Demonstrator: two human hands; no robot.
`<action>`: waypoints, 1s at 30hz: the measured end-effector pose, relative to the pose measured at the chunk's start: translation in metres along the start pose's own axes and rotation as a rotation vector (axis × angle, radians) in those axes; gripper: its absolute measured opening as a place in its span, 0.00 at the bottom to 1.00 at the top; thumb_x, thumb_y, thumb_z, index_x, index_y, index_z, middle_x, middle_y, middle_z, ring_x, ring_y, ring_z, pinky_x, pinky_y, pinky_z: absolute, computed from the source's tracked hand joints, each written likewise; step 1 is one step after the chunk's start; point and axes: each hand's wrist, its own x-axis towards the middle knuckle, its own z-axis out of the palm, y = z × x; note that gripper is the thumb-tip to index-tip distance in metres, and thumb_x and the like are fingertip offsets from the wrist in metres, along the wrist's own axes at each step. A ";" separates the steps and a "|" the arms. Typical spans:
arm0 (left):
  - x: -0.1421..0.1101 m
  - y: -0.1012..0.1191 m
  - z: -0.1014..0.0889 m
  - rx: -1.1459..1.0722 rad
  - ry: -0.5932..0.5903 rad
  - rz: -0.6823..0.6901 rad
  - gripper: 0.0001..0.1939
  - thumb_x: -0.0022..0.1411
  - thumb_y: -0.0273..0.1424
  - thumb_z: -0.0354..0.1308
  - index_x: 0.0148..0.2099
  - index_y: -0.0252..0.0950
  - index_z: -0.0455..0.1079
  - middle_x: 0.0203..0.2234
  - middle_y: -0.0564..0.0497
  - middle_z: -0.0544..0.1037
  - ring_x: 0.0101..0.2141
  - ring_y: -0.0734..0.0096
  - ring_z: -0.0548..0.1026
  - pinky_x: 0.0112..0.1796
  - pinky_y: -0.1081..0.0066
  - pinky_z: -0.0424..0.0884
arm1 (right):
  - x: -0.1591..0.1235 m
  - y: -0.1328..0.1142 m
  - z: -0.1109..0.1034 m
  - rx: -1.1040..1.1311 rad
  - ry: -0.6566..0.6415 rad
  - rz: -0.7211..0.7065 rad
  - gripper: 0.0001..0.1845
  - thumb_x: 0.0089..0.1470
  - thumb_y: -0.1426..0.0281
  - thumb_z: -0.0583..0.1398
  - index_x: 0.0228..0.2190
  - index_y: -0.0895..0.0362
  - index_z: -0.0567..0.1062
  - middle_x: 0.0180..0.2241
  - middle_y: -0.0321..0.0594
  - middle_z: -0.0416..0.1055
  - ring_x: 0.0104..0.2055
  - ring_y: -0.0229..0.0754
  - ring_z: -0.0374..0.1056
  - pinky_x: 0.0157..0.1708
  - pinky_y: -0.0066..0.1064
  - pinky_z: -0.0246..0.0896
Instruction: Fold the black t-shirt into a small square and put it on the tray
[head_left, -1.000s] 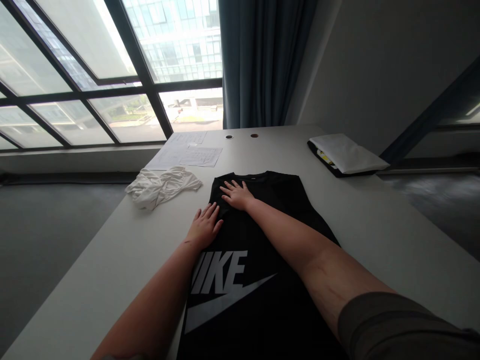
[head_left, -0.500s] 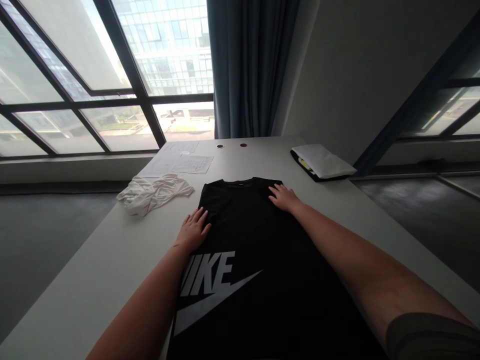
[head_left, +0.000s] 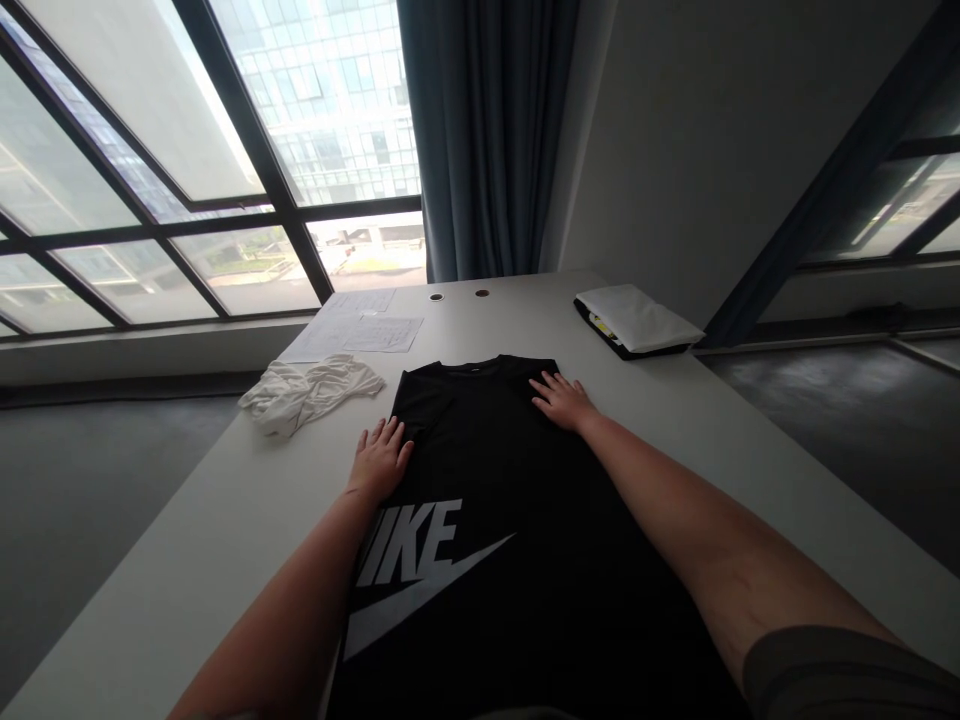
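The left hand (head_left: 379,460) hides part of the black shirt's (head_left: 480,450) edge, its grip open, fingers slightly spread. The shirt lies flat on the counter (head_left: 247,540), white lettering partly cut off, hem unseen. The right hand (head_left: 564,402), grip also open, covers its far right edge.

- The left hand (head_left: 380,460) is open and palm down, its fingers pointing forward and slightly spread, the thumb held out toward the right hand.
- The right hand (head_left: 564,402) is also open and palm down, farther forward than the left hand and well apart from it, fingers fanned.
- The left arm (head_left: 274,600) slants forward and inward to its hand; a small dark mark shows near the left wrist (head_left: 363,492).
- The right arm (head_left: 690,510) reaches forward and inward behind its hand.
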 end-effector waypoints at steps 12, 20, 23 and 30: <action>0.126 0.054 -0.011 -0.074 -0.171 -0.058 0.38 0.73 0.47 0.40 0.76 0.29 0.52 0.76 0.40 0.47 0.74 0.56 0.48 0.71 0.56 0.51 | -0.005 -0.005 -0.003 0.006 0.021 0.012 0.35 0.70 0.51 0.45 0.73 0.43 0.55 0.76 0.39 0.41 0.77 0.53 0.39 0.72 0.58 0.35; 0.134 0.035 0.016 -0.092 -0.115 -0.277 0.42 0.72 0.50 0.34 0.78 0.29 0.45 0.76 0.38 0.42 0.76 0.54 0.42 0.72 0.51 0.44 | -0.006 -0.003 -0.001 0.007 0.024 0.007 0.34 0.70 0.50 0.46 0.73 0.43 0.55 0.77 0.39 0.41 0.77 0.52 0.39 0.73 0.58 0.33; 0.132 0.037 0.014 -0.080 -0.128 -0.318 0.43 0.71 0.51 0.35 0.77 0.27 0.46 0.76 0.35 0.42 0.75 0.50 0.42 0.72 0.48 0.46 | -0.005 -0.003 0.000 0.000 0.030 0.011 0.34 0.70 0.51 0.46 0.73 0.43 0.55 0.76 0.39 0.41 0.77 0.53 0.39 0.72 0.58 0.35; 0.137 0.039 0.010 -0.031 -0.097 -0.334 0.44 0.71 0.51 0.35 0.76 0.24 0.50 0.75 0.31 0.45 0.75 0.45 0.45 0.71 0.42 0.45 | -0.005 -0.001 0.000 -0.003 0.038 0.010 0.34 0.70 0.50 0.46 0.73 0.43 0.56 0.76 0.38 0.42 0.77 0.52 0.40 0.72 0.57 0.35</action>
